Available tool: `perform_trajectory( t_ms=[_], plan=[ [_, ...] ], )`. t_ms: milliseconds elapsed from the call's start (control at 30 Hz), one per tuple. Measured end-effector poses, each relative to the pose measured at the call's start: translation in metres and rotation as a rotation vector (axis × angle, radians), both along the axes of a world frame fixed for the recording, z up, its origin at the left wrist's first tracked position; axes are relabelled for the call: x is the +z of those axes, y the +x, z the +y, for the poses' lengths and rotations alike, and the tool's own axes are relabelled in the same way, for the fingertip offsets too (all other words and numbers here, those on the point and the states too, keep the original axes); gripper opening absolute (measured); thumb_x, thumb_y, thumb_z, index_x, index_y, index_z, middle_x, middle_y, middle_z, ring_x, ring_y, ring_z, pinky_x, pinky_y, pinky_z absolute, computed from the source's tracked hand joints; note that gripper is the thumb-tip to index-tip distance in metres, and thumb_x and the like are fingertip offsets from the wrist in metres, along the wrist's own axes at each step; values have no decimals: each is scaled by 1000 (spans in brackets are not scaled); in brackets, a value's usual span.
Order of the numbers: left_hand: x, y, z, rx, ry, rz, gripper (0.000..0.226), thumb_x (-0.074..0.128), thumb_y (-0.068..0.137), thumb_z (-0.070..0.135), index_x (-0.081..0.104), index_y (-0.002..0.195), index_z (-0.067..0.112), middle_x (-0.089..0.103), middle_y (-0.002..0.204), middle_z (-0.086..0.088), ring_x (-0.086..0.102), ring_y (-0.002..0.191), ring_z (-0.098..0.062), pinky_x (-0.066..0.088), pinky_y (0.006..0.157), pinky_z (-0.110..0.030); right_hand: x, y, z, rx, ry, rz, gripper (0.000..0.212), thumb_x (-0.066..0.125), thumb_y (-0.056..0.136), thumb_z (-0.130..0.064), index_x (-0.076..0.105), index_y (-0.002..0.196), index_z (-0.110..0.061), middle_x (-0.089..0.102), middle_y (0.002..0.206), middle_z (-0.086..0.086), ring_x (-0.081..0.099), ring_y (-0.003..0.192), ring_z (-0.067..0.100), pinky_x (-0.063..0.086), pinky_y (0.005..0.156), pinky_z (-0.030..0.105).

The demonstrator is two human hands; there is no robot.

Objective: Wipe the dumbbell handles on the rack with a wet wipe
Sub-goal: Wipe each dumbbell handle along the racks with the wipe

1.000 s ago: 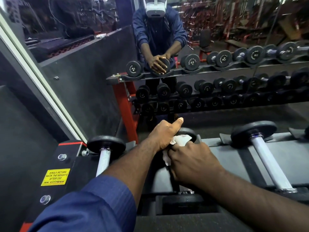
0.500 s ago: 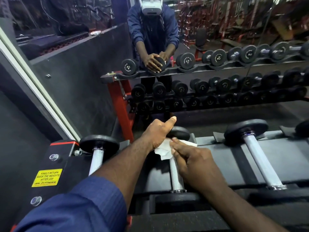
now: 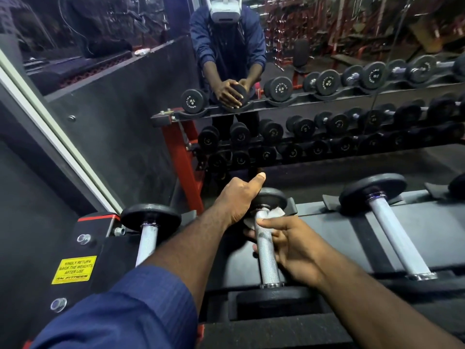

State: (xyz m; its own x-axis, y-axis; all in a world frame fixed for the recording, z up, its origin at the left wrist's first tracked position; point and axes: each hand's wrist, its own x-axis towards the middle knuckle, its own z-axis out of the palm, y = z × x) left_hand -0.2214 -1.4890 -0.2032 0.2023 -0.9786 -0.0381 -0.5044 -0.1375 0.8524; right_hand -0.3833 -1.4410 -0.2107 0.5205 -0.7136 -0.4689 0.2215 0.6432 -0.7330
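The middle dumbbell's knurled silver handle lies on the black rack, pointing away from me. My left hand grips its far black head, thumb pointing up. My right hand wraps the handle from the right, thumb on top and fingers underneath. It presses the white wet wipe around the handle's far end. Most of the wipe is hidden by the handle and my fingers.
A second dumbbell lies to the left and a third to the right on the same rack. A wall mirror behind reflects me and several racked dumbbells. A yellow notice sticker marks the rack's left end.
My right hand went from covering the handle, to pinching the wipe at its far end, to wrapping under the handle. More bare handle shows. My left hand stayed on the far head.
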Motion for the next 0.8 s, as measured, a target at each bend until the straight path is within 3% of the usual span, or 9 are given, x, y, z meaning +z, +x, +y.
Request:
perform_trajectory(
  t_ms=[67, 167, 267, 367, 467, 567, 700, 767, 800],
  plan=[
    [-1, 1, -1, 13, -6, -9, 91, 46, 72, 86, 58, 68, -5, 53, 62, -6, 49, 59, -21, 53, 76, -55, 5, 8, -3, 75, 116, -96, 22, 60, 83, -1, 65, 103, -4, 71, 123, 15, 70, 109, 24, 49, 93, 37],
    [-1, 2, -1, 9, 4, 3, 95, 47, 72, 86, 58, 71, -9, 53, 63, -7, 49, 60, -22, 53, 75, -56, 5, 12, -6, 90, 164, -110, 32, 50, 80, 0, 63, 110, -1, 71, 125, 16, 74, 88, 20, 46, 77, 29],
    [0, 0, 0, 4, 10, -25, 98, 44, 73, 86, 60, 76, -11, 56, 61, -8, 53, 58, -21, 54, 77, -52, -2, 1, -8, 0, 151, -124, 32, 50, 86, -4, 61, 115, 1, 72, 121, 19, 69, 113, 30, 48, 92, 37],
    [-2, 1, -1, 4, -7, -21, 98, 45, 73, 86, 61, 77, -11, 55, 59, -6, 52, 56, -19, 54, 75, -51, -7, -3, -9, -101, 127, -111, 39, 62, 96, -23, 58, 129, -2, 66, 126, 28, 70, 110, 36, 55, 91, 48],
    [-4, 3, 0, 6, -17, 6, 96, 46, 76, 84, 60, 76, -11, 52, 60, -8, 50, 55, -20, 52, 69, -51, -7, 6, -8, -62, 64, -62, 25, 53, 104, -29, 58, 120, -11, 72, 115, 24, 72, 108, 35, 52, 96, 48],
    [-2, 1, 1, 13, -31, -4, 88, 48, 81, 79, 55, 68, -8, 48, 59, -5, 47, 55, -18, 46, 65, -45, -6, 5, -4, -125, -89, 84, 25, 52, 105, -28, 64, 114, -7, 76, 104, 18, 74, 98, 32, 57, 89, 46],
    [-1, -1, -1, 13, -48, -43, 71, 49, 85, 75, 44, 54, 11, 41, 52, 0, 40, 50, -18, 39, 62, -40, -12, -13, 7, -169, -466, 338, 40, 57, 102, -39, 60, 73, -11, 59, 70, -2, 55, 68, 18, 49, 63, 33],
    [-1, -1, -1, 8, -29, -41, 80, 47, 84, 76, 52, 59, 0, 45, 52, 1, 45, 52, -18, 46, 65, -45, -16, -20, 15, -13, -727, 547, 40, 52, 100, -53, 63, 82, -19, 55, 67, -18, 49, 67, 7, 42, 69, 32],
    [0, -1, -1, 6, -20, -39, 84, 47, 85, 77, 57, 65, -4, 49, 53, 1, 48, 54, -18, 51, 70, -46, -17, -23, 18, 62, -814, 609, 27, 50, 101, -53, 70, 96, -35, 58, 73, -28, 51, 73, 1, 44, 74, 30]
  ],
)
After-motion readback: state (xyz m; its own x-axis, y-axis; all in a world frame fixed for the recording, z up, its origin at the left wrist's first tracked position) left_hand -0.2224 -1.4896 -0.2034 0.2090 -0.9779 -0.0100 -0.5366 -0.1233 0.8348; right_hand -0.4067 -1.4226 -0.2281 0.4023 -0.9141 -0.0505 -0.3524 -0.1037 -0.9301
